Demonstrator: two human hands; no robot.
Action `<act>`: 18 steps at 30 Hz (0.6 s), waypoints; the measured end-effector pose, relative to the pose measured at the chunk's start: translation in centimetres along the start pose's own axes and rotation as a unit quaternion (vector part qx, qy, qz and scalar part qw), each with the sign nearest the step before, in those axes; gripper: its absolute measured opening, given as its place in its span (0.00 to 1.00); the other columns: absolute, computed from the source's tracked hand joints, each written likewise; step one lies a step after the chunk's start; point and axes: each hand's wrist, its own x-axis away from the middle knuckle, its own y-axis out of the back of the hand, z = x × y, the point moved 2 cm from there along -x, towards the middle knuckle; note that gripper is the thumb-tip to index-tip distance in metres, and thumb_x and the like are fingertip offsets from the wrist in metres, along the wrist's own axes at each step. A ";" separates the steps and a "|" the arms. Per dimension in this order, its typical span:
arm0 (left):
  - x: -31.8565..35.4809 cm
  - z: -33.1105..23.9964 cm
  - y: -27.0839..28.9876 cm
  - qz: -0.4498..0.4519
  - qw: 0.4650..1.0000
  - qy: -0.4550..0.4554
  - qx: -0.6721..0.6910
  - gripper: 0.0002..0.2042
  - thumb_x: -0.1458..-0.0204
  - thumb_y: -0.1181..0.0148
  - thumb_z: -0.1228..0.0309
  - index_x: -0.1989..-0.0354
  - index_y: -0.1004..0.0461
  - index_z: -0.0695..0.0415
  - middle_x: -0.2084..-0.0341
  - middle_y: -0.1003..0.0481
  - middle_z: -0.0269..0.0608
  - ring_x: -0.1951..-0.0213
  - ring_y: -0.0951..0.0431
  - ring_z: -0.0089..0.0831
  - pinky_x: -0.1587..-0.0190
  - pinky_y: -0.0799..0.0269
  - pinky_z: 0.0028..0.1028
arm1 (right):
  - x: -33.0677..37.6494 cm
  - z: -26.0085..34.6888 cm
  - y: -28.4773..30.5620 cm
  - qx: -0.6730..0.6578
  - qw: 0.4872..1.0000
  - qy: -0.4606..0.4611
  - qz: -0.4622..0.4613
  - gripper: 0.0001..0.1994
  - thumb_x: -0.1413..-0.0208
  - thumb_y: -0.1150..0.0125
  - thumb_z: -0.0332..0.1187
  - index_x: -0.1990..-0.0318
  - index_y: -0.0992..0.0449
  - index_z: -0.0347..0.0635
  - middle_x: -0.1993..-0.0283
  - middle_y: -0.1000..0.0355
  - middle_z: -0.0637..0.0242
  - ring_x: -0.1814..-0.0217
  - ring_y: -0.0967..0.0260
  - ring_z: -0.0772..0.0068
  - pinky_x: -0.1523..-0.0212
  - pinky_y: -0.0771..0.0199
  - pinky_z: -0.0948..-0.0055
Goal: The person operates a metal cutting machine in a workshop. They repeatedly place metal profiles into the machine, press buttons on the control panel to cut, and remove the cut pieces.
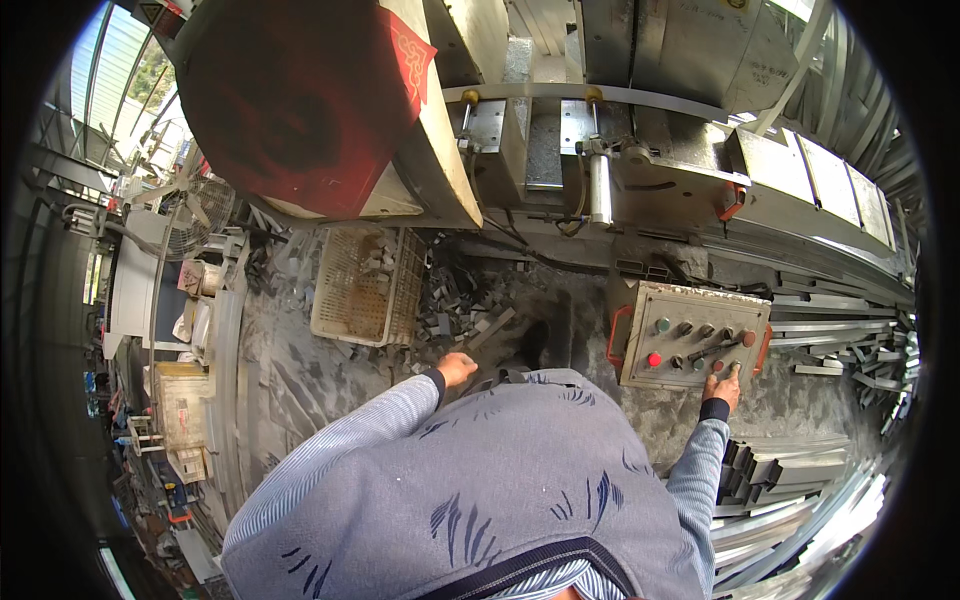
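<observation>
My right hand (pixel 722 388) rests at the lower right edge of a control box (pixel 690 335) with a grey panel, its fingertips apart and touching the buttons there. The panel carries a lit red button (pixel 654 359), several dark knobs and a larger reddish button (pixel 747 338). Orange-red handles stand at both sides of the box. My left hand (pixel 458 368) hangs in front of my body with the fingers curled in and nothing visible in them. It is nearest to the metal offcuts (pixel 445 322) on the floor, apart from them.
Ahead stands a large cutting machine (pixel 500 130) with clamps, a pneumatic cylinder (pixel 600 190) and a red cloth (pixel 300 120) over its cover. A plastic crate (pixel 352 330) holds some offcuts. Metal profiles (pixel 790 470) lie stacked at right. A fan (pixel 195 215) stands at left.
</observation>
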 end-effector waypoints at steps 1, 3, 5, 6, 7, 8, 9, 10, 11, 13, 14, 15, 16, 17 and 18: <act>0.0 -0.6 -0.3 0.010 0.999 0.004 0.030 0.13 0.50 0.40 0.64 0.60 0.24 0.60 0.66 0.22 0.40 0.67 0.22 0.28 0.65 0.26 0.27 | 0.1 0.3 0.2 0.001 1.000 -0.006 0.008 0.38 0.59 0.39 0.38 0.36 0.44 0.49 0.58 0.28 0.45 0.55 0.30 0.47 0.53 0.30 0.57; 0.3 -1.9 -0.8 0.028 0.997 0.007 0.071 0.14 0.50 0.40 0.63 0.61 0.24 0.59 0.65 0.22 0.41 0.65 0.22 0.30 0.62 0.26 0.29 | 0.3 0.5 0.7 0.004 1.000 -0.018 0.023 0.37 0.58 0.39 0.38 0.36 0.43 0.47 0.55 0.29 0.45 0.53 0.31 0.47 0.51 0.31 0.58; 0.6 -3.4 -1.1 0.017 0.998 -0.044 0.047 0.14 0.51 0.40 0.62 0.62 0.23 0.59 0.65 0.22 0.42 0.63 0.22 0.32 0.60 0.28 0.30 | 0.4 0.7 0.7 0.008 1.000 -0.015 0.021 0.37 0.58 0.39 0.38 0.37 0.43 0.46 0.55 0.29 0.45 0.53 0.31 0.47 0.51 0.31 0.58; 0.8 -4.0 -1.2 0.014 0.997 -0.061 0.041 0.14 0.52 0.40 0.62 0.62 0.23 0.58 0.65 0.22 0.42 0.62 0.22 0.33 0.58 0.28 0.30 | 0.4 0.6 0.7 0.005 1.000 -0.009 0.015 0.37 0.59 0.39 0.38 0.37 0.43 0.46 0.55 0.29 0.45 0.53 0.31 0.47 0.51 0.31 0.58; 0.9 -4.4 -1.2 0.012 0.997 -0.073 0.029 0.14 0.52 0.41 0.61 0.62 0.23 0.58 0.65 0.22 0.42 0.61 0.22 0.34 0.57 0.29 0.30 | 0.4 0.5 0.6 0.002 1.000 -0.003 0.008 0.37 0.59 0.39 0.38 0.37 0.42 0.46 0.55 0.29 0.44 0.54 0.31 0.47 0.51 0.31 0.58; 1.0 -4.8 -1.2 0.013 0.997 -0.079 0.020 0.14 0.52 0.41 0.61 0.63 0.22 0.57 0.65 0.22 0.42 0.61 0.23 0.35 0.57 0.29 0.31 | 0.2 0.4 0.5 0.002 1.000 -0.003 0.007 0.37 0.59 0.39 0.38 0.37 0.42 0.47 0.56 0.29 0.44 0.54 0.30 0.47 0.51 0.31 0.58; 1.0 -5.0 -1.1 0.015 0.997 -0.076 0.012 0.14 0.53 0.41 0.61 0.63 0.22 0.57 0.64 0.22 0.42 0.60 0.23 0.36 0.56 0.30 0.31 | 0.1 0.3 0.3 0.007 1.000 0.002 0.005 0.37 0.59 0.39 0.38 0.37 0.43 0.48 0.56 0.29 0.45 0.55 0.30 0.47 0.52 0.31 0.58; 1.1 -4.9 -1.0 0.014 0.997 -0.074 0.017 0.14 0.52 0.41 0.61 0.63 0.22 0.57 0.65 0.22 0.42 0.61 0.23 0.35 0.57 0.29 0.31 | 0.1 0.1 0.1 0.012 1.000 0.006 0.002 0.37 0.59 0.40 0.38 0.36 0.44 0.49 0.57 0.29 0.45 0.55 0.30 0.46 0.52 0.31 0.57; 1.1 -4.8 -0.9 0.015 0.998 -0.062 0.023 0.13 0.52 0.41 0.62 0.63 0.22 0.57 0.66 0.22 0.42 0.62 0.22 0.34 0.58 0.29 0.30 | 0.1 0.0 -0.1 0.017 1.000 0.010 0.000 0.37 0.58 0.40 0.38 0.36 0.45 0.50 0.57 0.28 0.45 0.55 0.30 0.46 0.53 0.31 0.57; 1.1 -4.1 -0.7 0.019 0.999 -0.032 0.038 0.13 0.52 0.41 0.63 0.63 0.22 0.57 0.67 0.22 0.42 0.64 0.22 0.32 0.60 0.28 0.30 | 0.1 -0.1 -0.3 0.018 1.000 0.010 -0.004 0.38 0.58 0.40 0.38 0.36 0.45 0.50 0.58 0.28 0.45 0.56 0.30 0.46 0.53 0.30 0.57; 1.0 -3.6 -0.6 0.023 0.998 -0.022 0.048 0.13 0.51 0.41 0.63 0.62 0.23 0.58 0.67 0.22 0.42 0.65 0.22 0.31 0.62 0.27 0.29 | 0.2 -0.1 -0.4 0.018 1.000 0.010 -0.005 0.38 0.58 0.41 0.38 0.36 0.46 0.50 0.58 0.28 0.45 0.56 0.30 0.46 0.53 0.30 0.57; 0.9 -3.0 -0.5 0.029 0.998 -0.006 0.062 0.13 0.51 0.41 0.64 0.61 0.23 0.59 0.66 0.22 0.42 0.66 0.22 0.31 0.63 0.27 0.29 | 0.2 -0.1 -0.3 0.020 1.000 0.006 -0.001 0.38 0.58 0.41 0.37 0.35 0.46 0.49 0.59 0.28 0.45 0.57 0.30 0.46 0.53 0.30 0.57; 0.8 -2.3 -0.4 0.034 0.996 0.017 0.082 0.13 0.50 0.41 0.65 0.61 0.24 0.60 0.66 0.22 0.42 0.67 0.22 0.30 0.64 0.26 0.29 | 0.1 -0.1 -0.3 0.022 1.000 0.002 0.003 0.38 0.58 0.41 0.37 0.35 0.46 0.49 0.60 0.28 0.45 0.57 0.30 0.46 0.54 0.30 0.56; 0.8 -1.8 -0.2 0.022 0.998 0.000 0.062 0.13 0.51 0.40 0.64 0.62 0.23 0.59 0.67 0.22 0.42 0.67 0.22 0.30 0.64 0.27 0.29 | 0.2 0.0 -0.3 0.023 1.000 -0.002 0.006 0.38 0.58 0.41 0.37 0.35 0.47 0.49 0.60 0.28 0.44 0.57 0.29 0.46 0.54 0.30 0.56; 0.7 -1.3 -0.1 0.009 0.999 -0.010 0.049 0.13 0.52 0.40 0.63 0.63 0.23 0.59 0.69 0.22 0.42 0.68 0.21 0.30 0.63 0.27 0.30 | 0.3 0.1 -0.2 0.019 1.000 0.011 -0.004 0.38 0.58 0.42 0.36 0.35 0.47 0.48 0.61 0.28 0.43 0.58 0.29 0.45 0.54 0.30 0.56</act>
